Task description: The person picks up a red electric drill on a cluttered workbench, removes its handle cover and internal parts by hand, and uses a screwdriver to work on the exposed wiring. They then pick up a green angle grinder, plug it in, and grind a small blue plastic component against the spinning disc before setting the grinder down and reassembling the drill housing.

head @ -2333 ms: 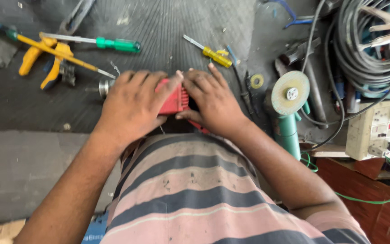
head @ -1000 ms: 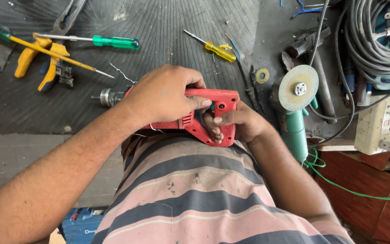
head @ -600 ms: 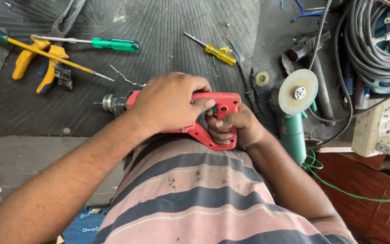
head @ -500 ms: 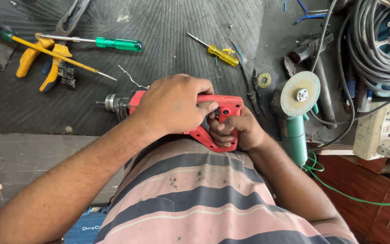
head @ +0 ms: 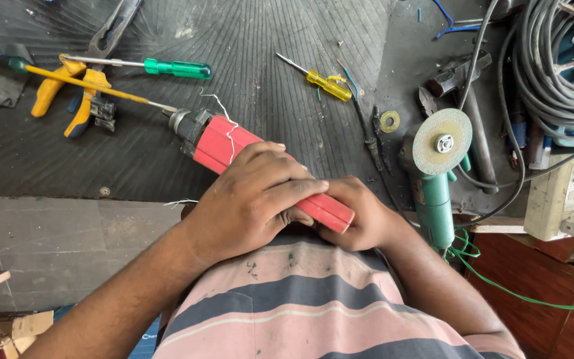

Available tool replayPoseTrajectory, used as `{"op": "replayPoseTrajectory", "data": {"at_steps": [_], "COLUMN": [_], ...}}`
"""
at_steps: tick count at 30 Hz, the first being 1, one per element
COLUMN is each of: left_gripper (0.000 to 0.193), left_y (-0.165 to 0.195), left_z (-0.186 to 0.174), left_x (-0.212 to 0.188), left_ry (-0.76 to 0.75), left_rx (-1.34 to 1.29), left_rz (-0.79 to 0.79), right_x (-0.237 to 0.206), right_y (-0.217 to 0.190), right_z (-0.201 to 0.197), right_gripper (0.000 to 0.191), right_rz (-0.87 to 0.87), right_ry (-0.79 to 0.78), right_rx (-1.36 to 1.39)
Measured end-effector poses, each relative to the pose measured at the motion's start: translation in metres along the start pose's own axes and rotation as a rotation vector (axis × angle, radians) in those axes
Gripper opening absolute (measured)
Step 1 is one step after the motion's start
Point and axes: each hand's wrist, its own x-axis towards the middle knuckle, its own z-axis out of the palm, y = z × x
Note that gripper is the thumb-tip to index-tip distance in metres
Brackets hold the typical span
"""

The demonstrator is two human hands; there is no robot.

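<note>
A red electric drill (head: 224, 143) lies slanted across the black ribbed mat (head: 247, 60), its metal chuck pointing up-left. A thin white wire trails over its body. My left hand (head: 254, 199) wraps over the top of the drill's middle. My right hand (head: 360, 216) grips its rear end from below, close to my striped shirt. Both hands are shut on the drill.
Left of the chuck lie yellow-handled pliers (head: 78, 93) and a green-handled screwdriver (head: 174, 66). A small yellow screwdriver (head: 323, 83) sits further right. A green angle grinder (head: 436, 173) stands beside my right arm. Coiled grey cables (head: 553, 73) and a white socket box (head: 563, 193) fill the right.
The drill has turned and stretched out: its red body now points up-left across the mat, with the handle end hidden in my hands. My left hand slid back along the body.
</note>
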Motion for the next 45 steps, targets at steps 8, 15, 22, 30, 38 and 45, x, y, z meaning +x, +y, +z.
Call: {"op": "replayPoseTrajectory", "data": {"at_steps": [8, 15, 22, 30, 38, 45], "left_gripper": [0.043, 0.044, 0.031, 0.035, 0.041, 0.043], "left_y": [0.005, 0.023, 0.044, 0.046, 0.043, 0.043], "left_z": [0.012, 0.019, 0.029, 0.029, 0.026, 0.031], "left_x": [-0.003, 0.004, -0.001, 0.000, -0.002, 0.001], "left_ry": [-0.019, -0.038, 0.026, 0.062, 0.015, 0.003], "left_rx": [0.067, -0.029, -0.069, -0.065, -0.065, -0.053], "left_rz": [0.000, 0.084, -0.089, -0.066, -0.073, -0.061], "right_x": [-0.015, -0.019, -0.022, -0.024, -0.027, -0.032], "right_y": [0.015, 0.016, 0.008, -0.008, -0.015, -0.006], "right_z": [0.010, 0.018, 0.024, 0.023, 0.029, 0.035], "right_gripper": [0.036, 0.026, 0.032, 0.040, 0.043, 0.045], "right_rz": [-0.031, -0.072, -0.057, 0.068, 0.280, 0.231], "right_ry": [0.032, 0.059, 0.113, 0.059, 0.110, 0.131], "right_rx": [0.002, 0.018, 0.040, 0.254, 0.081, 0.050]}}
